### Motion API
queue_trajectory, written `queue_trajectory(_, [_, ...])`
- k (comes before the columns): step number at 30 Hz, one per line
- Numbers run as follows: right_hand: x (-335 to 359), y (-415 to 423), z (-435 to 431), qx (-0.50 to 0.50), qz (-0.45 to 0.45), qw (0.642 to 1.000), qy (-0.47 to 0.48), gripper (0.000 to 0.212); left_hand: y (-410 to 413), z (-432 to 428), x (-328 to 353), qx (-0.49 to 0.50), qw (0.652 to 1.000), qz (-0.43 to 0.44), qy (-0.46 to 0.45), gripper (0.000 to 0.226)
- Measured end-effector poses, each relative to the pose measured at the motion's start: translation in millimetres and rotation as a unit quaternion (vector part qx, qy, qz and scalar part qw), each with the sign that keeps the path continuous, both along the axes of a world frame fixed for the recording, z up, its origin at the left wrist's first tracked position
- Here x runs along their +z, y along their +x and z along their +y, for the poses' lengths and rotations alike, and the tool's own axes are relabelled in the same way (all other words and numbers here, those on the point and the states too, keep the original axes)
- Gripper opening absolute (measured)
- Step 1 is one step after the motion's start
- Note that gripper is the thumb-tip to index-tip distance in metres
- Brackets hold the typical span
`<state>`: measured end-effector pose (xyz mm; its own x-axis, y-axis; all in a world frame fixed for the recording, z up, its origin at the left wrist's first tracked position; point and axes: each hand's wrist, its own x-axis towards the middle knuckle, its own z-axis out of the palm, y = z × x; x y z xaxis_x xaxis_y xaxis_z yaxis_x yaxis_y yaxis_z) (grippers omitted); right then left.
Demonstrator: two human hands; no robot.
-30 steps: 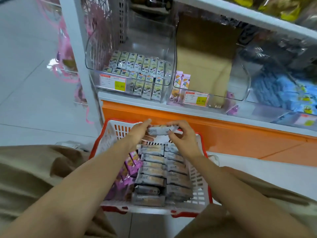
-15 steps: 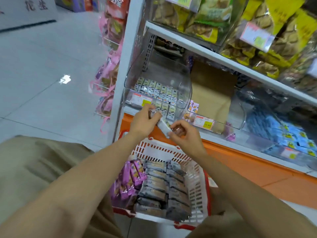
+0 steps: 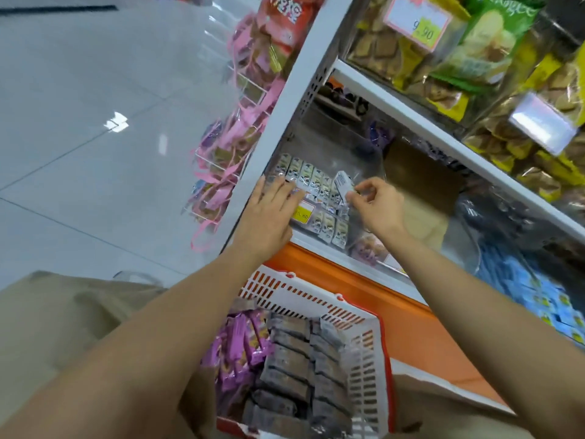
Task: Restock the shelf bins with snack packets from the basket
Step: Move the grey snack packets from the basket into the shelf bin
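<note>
A red-and-white basket [image 3: 304, 299] sits on my lap, packed with several grey snack packets [image 3: 292, 359] and purple ones [image 3: 240, 346] at its left. Above it, a clear shelf bin [image 3: 357, 172] holds rows of grey-white packets [image 3: 311, 177]. My right hand [image 3: 376, 207] pinches one grey packet [image 3: 343, 185] over the bin's front, just above the stacked rows. My left hand [image 3: 272, 213] lies with straight fingers against the bin's front wall, partly covering its price label [image 3: 302, 212].
A white shelf upright [image 3: 294, 99] runs beside the bin, with pink-ribboned goods [image 3: 228, 153] hanging left of it. The neighbouring bin holds cardboard [image 3: 421, 191]; blue packs [image 3: 535, 289] lie further right. Biscuit bags [image 3: 474, 58] fill the shelf above. An orange base panel [image 3: 395, 312] is below.
Both hands rose from the basket to the shelf bin. My right hand carried the grey packet up; my left hand let go of it and went flat against the bin front.
</note>
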<state>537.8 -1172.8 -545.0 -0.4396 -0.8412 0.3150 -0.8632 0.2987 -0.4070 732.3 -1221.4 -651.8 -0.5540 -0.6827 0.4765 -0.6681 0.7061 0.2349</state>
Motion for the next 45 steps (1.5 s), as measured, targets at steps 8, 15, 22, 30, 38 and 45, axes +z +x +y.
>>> queue_trajectory(8, [-12, -14, -66, -0.096, 0.108, 0.982, 0.121, 0.013, -9, -17, -29, -0.015, 0.997, 0.018, -0.076, 0.079])
queue_trajectory(15, [-27, -28, -91, -0.12, 0.167, 0.954, 0.216, 0.022, -11, -30, -47, -0.031, 0.99, 0.039, -0.135, 0.068])
queue_trajectory(22, [-42, -42, -109, -0.131, 0.205, 0.936, 0.252, 0.028, -18, -37, -53, -0.03, 0.977, 0.102, -0.184, 0.063])
queue_trajectory(30, [-42, -37, -108, -0.161, 0.189, 0.937, 0.247, 0.056, -16, -34, -50, -0.028, 0.981, 0.079, -0.173, 0.063])
queue_trajectory(38, [-19, -12, -73, -0.067, 0.159, 0.956, 0.238, 0.032, -14, -21, -40, 0.015, 0.991, 0.023, -0.131, 0.076])
queue_trajectory(45, [-11, 8, -22, 0.072, 0.048, 0.993, 0.077, 0.025, -16, 2, -24, 0.073, 0.994, -0.058, -0.048, 0.104])
